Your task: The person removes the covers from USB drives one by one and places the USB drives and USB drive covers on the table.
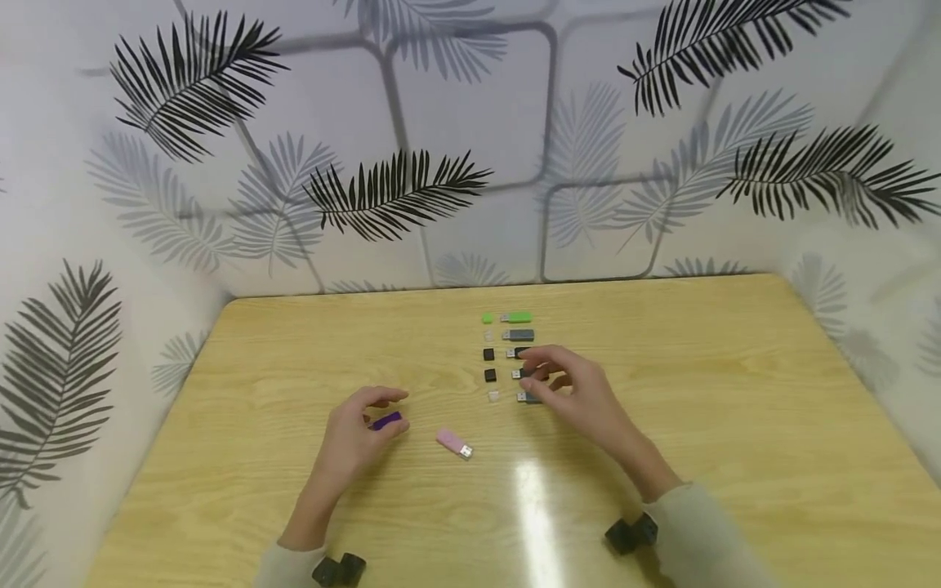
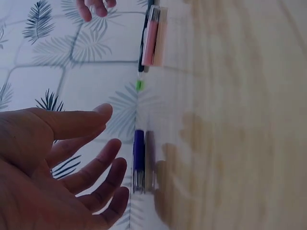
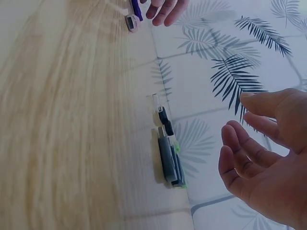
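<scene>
My left hand [image 1: 353, 439] hovers beside a purple USB stick [image 1: 386, 420] lying on the table, its fingers loosely bent and holding nothing. The left wrist view shows a gap between those fingertips and the purple stick. Between the hands lies a pink USB stick [image 1: 453, 443], its metal plug bare. My right hand [image 1: 581, 396] is over a column of USB sticks, fingers relaxed, nothing in them. In that column are a green stick [image 1: 519, 318], a grey stick [image 1: 520, 335] and darker ones partly hidden by the right hand. The right wrist view shows these sticks apart from its fingertips.
Left of the sticks runs a matching column of caps: a green cap [image 1: 488, 318], a clear cap [image 1: 488, 336], two black caps [image 1: 489, 376] and another clear cap [image 1: 493, 397]. The wooden table [image 1: 294, 351] meets a leaf-patterned wall covering [image 1: 470, 114] at its back.
</scene>
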`<control>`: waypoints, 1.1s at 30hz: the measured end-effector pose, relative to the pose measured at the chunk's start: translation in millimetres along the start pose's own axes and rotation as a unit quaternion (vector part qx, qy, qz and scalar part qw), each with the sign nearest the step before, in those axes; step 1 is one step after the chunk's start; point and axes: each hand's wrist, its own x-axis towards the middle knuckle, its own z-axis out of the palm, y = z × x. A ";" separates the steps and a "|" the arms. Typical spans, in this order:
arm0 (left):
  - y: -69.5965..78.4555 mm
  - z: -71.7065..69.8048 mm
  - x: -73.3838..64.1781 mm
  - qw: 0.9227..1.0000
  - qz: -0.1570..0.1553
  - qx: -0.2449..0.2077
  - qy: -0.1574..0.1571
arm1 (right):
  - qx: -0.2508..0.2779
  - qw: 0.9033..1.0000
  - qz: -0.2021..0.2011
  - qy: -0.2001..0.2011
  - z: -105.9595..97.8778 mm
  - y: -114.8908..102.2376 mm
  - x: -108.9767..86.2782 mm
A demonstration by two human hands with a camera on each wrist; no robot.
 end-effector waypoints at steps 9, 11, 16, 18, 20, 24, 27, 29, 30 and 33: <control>-8.9 -22.7 -5.8 0.996 -0.068 0.043 -0.036 | 0.031 0.999 -0.016 0.020 12.3 -7.5 1.5; -10.4 -27.6 -6.5 0.995 -0.067 0.060 -0.045 | 0.035 0.999 -0.022 0.025 15.2 -9.1 2.7; -11.0 -37.9 -8.3 0.990 -0.072 0.102 -0.058 | 0.048 0.998 -0.035 0.019 25.9 -13.9 7.4; -11.3 -39.1 -7.4 0.990 -0.074 0.107 -0.060 | 0.050 0.998 -0.042 0.016 29.6 -15.0 9.3; -11.5 -38.2 -5.7 0.990 -0.069 0.110 -0.064 | 0.049 0.997 -0.049 0.017 32.3 -15.3 10.5; -10.4 -33.3 -2.4 0.991 -0.062 0.095 -0.069 | 0.047 0.997 -0.053 0.015 35.3 -17.2 12.0; -8.3 -28.2 0.4 0.993 -0.054 0.072 -0.074 | 0.047 0.997 -0.053 0.011 37.4 -18.8 13.4; -6.7 -24.4 2.4 0.994 -0.042 0.054 -0.082 | 0.047 0.998 -0.052 0.010 39.1 -19.5 14.0; -6.0 -22.4 3.4 0.994 -0.036 0.048 -0.086 | 0.047 0.997 -0.052 0.010 40.2 -20.3 13.9; -3.5 -16.9 6.6 0.994 -0.022 0.031 -0.098 | 0.049 0.998 -0.045 0.009 42.7 -23.3 13.1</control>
